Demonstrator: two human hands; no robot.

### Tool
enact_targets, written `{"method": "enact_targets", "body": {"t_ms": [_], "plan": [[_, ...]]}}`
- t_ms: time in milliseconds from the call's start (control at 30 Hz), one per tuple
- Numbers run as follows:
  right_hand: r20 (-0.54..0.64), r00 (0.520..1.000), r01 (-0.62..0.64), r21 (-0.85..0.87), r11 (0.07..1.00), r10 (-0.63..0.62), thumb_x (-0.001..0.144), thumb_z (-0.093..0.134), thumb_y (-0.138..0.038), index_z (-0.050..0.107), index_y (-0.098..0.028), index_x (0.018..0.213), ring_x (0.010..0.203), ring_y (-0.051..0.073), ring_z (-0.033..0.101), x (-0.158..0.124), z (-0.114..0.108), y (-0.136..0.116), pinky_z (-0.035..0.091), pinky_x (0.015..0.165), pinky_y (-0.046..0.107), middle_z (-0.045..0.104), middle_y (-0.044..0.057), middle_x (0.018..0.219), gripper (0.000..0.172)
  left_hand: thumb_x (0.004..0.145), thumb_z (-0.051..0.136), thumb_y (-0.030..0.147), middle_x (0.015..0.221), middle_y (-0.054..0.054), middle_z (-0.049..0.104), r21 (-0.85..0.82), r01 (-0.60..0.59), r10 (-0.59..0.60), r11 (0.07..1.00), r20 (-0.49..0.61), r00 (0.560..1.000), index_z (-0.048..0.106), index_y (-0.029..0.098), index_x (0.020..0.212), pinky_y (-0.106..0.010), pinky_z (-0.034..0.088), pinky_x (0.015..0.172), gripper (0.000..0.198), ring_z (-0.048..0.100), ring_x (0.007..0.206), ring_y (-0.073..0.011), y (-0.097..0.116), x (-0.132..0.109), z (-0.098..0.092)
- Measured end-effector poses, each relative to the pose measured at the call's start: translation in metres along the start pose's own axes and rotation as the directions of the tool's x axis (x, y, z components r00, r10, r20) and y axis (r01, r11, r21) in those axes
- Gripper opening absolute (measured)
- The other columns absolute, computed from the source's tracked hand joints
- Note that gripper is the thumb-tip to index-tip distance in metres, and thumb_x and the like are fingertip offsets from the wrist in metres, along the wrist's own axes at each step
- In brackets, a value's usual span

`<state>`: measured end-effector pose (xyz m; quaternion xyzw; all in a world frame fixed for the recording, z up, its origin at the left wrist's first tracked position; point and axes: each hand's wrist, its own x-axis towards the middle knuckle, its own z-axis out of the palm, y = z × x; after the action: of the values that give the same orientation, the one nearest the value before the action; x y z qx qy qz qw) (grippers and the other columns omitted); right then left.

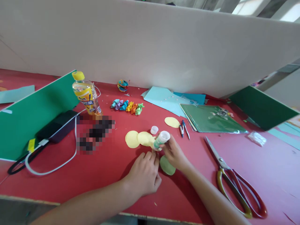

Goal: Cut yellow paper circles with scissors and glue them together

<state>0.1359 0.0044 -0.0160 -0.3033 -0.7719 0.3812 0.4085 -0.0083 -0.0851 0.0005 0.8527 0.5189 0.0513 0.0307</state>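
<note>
My right hand (174, 153) is closed around a glue stick (160, 140) with a green-and-white barrel, tilted over a row of overlapping pale yellow paper circles (144, 138). With its fingers bent and drawn together, my left hand (145, 172) rests at the near edge of the row's right end and holds the paper there; the fingertips are partly hidden. A white cap (154, 130) lies just behind the row. Partly under my right hand is a greenish paper circle (167, 165). Another yellow circle (172, 122) lies farther back, beside a drawing compass (184, 129).
Large scissors (225, 165) lie at the right. Behind are a green folder (212, 117), blue paper sheets (164, 99) and several crumpled coloured paper pieces (127, 106). A drink bottle (87, 95), black box (57, 125) and white cable (58, 168) occupy the left. Green partitions (262, 107) flank the red table.
</note>
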Motion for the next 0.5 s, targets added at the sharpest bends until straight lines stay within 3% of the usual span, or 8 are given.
{"method": "enact_targets", "body": {"t_ms": [100, 367, 500], "plan": [[0.102, 0.993, -0.061, 0.003, 0.998, 0.06, 0.089, 0.038, -0.019, 0.038, -0.022, 0.117, 0.093, 0.021, 0.057, 0.004, 0.009, 0.005, 0.049, 0.078, 0.035, 0.055, 0.009, 0.104, 0.029, 0.076, 0.038, 0.025, 0.114, -0.018, 0.054, -0.021, -0.006, 0.006, 1.0, 0.023, 1.0, 0.05, 0.005, 0.117, -0.038, 0.044, 0.078, 0.047, 0.049, 0.093, -0.0264, 0.001, 0.001, -0.004], [-0.03, 0.998, -0.059, -0.159, 0.986, 0.055, 0.088, 0.04, -0.02, 0.04, -0.02, 0.112, 0.087, 0.022, 0.054, 0.009, -0.007, 0.023, 0.046, 0.076, 0.036, 0.053, 0.007, 0.092, 0.024, 0.076, 0.037, 0.024, 0.119, -0.019, 0.051, -0.019, -0.002, 0.003, 1.0, 0.049, 0.999, 0.047, 0.006, 0.118, -0.038, 0.044, 0.079, 0.047, 0.049, 0.097, -0.027, 0.001, 0.003, -0.005], [0.0, 0.999, -0.054, -0.142, 0.988, 0.054, 0.089, 0.04, -0.023, 0.042, -0.021, 0.109, 0.082, 0.02, 0.054, -0.005, -0.016, 0.015, 0.047, 0.073, 0.034, 0.053, 0.006, 0.092, 0.02, 0.075, 0.038, 0.024, 0.116, -0.018, 0.054, -0.029, 0.003, -0.002, 1.0, 0.034, 0.999, 0.049, 0.006, 0.116, -0.038, 0.045, 0.08, 0.046, 0.049, 0.097, -0.0268, 0.001, 0.002, -0.005]]}}
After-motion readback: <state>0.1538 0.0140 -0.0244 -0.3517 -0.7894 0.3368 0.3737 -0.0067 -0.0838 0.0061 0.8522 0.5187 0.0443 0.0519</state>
